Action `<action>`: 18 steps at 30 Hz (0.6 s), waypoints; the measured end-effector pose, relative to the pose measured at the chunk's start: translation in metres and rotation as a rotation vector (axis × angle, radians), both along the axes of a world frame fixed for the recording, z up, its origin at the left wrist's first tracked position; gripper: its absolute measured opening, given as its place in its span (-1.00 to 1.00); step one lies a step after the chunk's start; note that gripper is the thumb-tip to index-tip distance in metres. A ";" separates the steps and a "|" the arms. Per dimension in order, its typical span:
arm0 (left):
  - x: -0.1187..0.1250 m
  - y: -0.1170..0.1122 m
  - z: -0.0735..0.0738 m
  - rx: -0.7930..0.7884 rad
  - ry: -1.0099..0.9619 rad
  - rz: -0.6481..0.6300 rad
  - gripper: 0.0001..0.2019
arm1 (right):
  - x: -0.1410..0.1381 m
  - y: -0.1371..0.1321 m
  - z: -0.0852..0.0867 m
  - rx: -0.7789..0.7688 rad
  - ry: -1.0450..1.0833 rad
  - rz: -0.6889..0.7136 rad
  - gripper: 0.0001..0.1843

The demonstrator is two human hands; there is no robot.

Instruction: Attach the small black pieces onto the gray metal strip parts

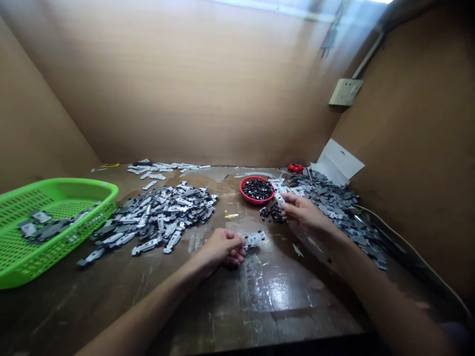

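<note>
We see the left hand [221, 248] closed around one end of a stamped metal strip [255, 239], its other end sticking out past the fingers toward the right hand. The right hand [303, 212] is narrow, with thumb and fingers pinching a second strip [279, 198]. Just beyond the right hand sit a red bowl [241, 187] of small black parts [257, 189] and a loose black heap [274, 213]. Grey strips [334, 210] lie in a pile to its right, and more [154, 217] lie left of the left hand, toward a green plastic basket [74, 184]. We judge the strips light, thin and stiff, with edges that may snag, so we'd grip them by the flat ends
</note>
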State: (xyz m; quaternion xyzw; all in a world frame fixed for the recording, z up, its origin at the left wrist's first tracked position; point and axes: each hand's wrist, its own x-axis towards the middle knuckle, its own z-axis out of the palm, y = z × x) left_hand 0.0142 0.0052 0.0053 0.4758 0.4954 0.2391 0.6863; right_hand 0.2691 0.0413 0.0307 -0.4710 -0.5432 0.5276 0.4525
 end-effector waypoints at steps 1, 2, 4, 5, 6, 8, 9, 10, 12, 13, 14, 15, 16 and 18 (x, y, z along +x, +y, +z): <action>0.000 0.000 0.000 0.000 0.004 0.000 -0.76 | -0.005 -0.005 0.000 -0.002 0.016 0.023 -0.56; 0.001 0.000 0.000 0.001 0.008 0.000 -0.76 | -0.008 -0.009 0.000 -0.001 0.030 0.027 -0.58; 0.002 0.000 -0.001 0.003 0.016 -0.002 -0.76 | -0.012 -0.015 -0.001 -0.010 0.064 0.016 -0.64; 0.002 0.000 -0.001 0.005 0.022 -0.003 -0.76 | -0.013 -0.017 -0.001 -0.022 0.086 0.009 -0.66; 0.003 0.000 -0.001 0.006 0.027 -0.005 -0.75 | -0.014 -0.018 -0.001 -0.039 0.107 0.009 -0.66; 0.003 0.000 -0.001 0.006 0.032 -0.009 -0.74 | -0.016 -0.021 -0.002 -0.086 0.128 0.037 -0.61; 0.003 0.000 0.000 0.004 0.031 -0.012 -0.74 | -0.017 -0.022 -0.003 -0.106 0.126 0.054 -0.58; 0.003 0.000 0.000 0.000 0.029 -0.015 -0.74 | -0.020 -0.024 -0.004 -0.117 0.114 0.064 -0.57; 0.003 -0.001 0.000 -0.004 0.022 -0.017 -0.73 | -0.026 -0.028 -0.005 -0.104 0.068 0.063 -0.60; 0.002 -0.001 0.000 -0.004 0.019 -0.016 -0.73 | -0.030 -0.030 -0.005 -0.085 0.041 0.058 -0.63; 0.002 -0.001 0.000 -0.002 0.016 -0.016 -0.73 | -0.034 -0.033 -0.005 -0.064 0.014 0.053 -0.65; 0.002 -0.001 0.000 0.001 0.013 -0.016 -0.72 | -0.038 -0.034 -0.006 -0.047 -0.011 0.052 -0.67; 0.002 -0.001 0.000 0.001 0.014 -0.016 -0.72 | -0.041 -0.036 -0.006 -0.035 -0.033 0.053 -0.68; 0.003 -0.001 0.000 -0.005 0.025 -0.014 -0.73 | -0.046 -0.037 -0.007 -0.022 -0.073 0.060 -0.72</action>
